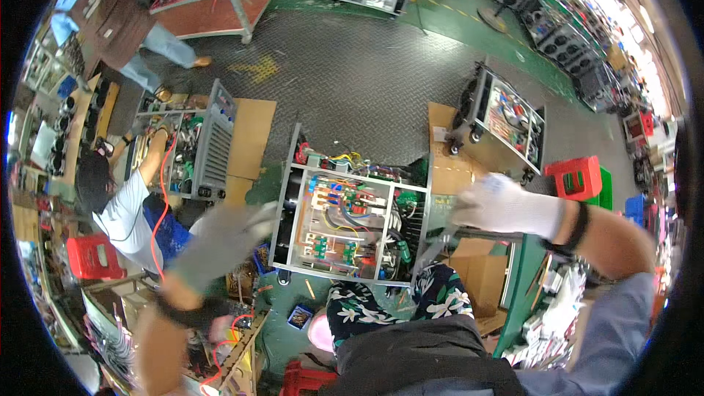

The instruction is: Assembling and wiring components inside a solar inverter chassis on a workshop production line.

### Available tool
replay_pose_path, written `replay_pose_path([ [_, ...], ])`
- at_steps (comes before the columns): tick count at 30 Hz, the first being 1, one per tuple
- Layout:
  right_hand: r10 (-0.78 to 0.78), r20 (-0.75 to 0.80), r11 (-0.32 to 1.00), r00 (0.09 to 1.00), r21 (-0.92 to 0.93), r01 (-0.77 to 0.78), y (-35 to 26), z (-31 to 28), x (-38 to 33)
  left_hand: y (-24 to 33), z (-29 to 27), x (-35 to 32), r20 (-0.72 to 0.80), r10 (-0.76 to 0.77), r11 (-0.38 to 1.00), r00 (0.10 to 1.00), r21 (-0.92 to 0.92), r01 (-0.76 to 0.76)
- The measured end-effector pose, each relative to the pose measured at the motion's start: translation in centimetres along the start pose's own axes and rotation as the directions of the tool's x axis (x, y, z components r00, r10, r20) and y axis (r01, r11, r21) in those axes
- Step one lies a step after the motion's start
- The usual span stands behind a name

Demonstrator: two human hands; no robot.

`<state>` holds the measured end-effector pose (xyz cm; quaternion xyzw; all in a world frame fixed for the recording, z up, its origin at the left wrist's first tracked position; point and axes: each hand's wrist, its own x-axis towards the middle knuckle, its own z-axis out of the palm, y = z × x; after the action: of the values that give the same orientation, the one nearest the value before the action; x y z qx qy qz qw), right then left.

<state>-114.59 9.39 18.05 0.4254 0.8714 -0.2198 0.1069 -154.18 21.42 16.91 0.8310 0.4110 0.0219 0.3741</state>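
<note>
An open-sided electrical machine (345,224) with a metal frame stands in front of my knees. Coloured wires, circuit boards and a green cylindrical part show inside it. My left hand (227,238), in a pale work glove and blurred, is beside the machine's left edge with its fingers stretched out and nothing seen in them. My right hand (506,207), in a white glove, is closed to the right of the machine. A greyish blurred object (434,248) shows just below its fingers; its kind cannot be made out. Both wrists wear black bands.
At left a co-worker (136,213) works on a similar machine (198,150); another person (121,22) stands behind. A third machine (506,121) stands on cardboard at right, near a red stool (573,178). An orange hose (163,205) hangs at left. A small blue parts bin (299,317) sits on the floor.
</note>
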Motion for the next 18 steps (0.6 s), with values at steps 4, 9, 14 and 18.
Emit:
replay_pose_path([
  [4,0.132,-0.321,0.949,0.938,0.315,-0.026,2.3,8.5,10.6,0.5,15.2,6.6,-0.179,0.040,0.951,0.983,-0.294,-0.092],
  [9,0.214,-0.239,0.801,0.947,0.598,-0.030,5.2,18.0,15.4,-0.9,25.0,8.2,-0.132,-0.135,0.760,0.982,-0.650,0.017],
  [14,0.146,-0.111,0.640,0.983,0.768,-0.008,10.3,24.1,18.9,-4.8,30.3,12.2,0.138,-0.360,0.741,0.923,-0.559,0.372],
  [18,0.368,-0.116,0.577,0.923,0.807,-0.128,17.4,31.3,20.8,-11.9,34.7,15.0,0.045,-0.578,0.633,0.815,-0.605,0.482],
])
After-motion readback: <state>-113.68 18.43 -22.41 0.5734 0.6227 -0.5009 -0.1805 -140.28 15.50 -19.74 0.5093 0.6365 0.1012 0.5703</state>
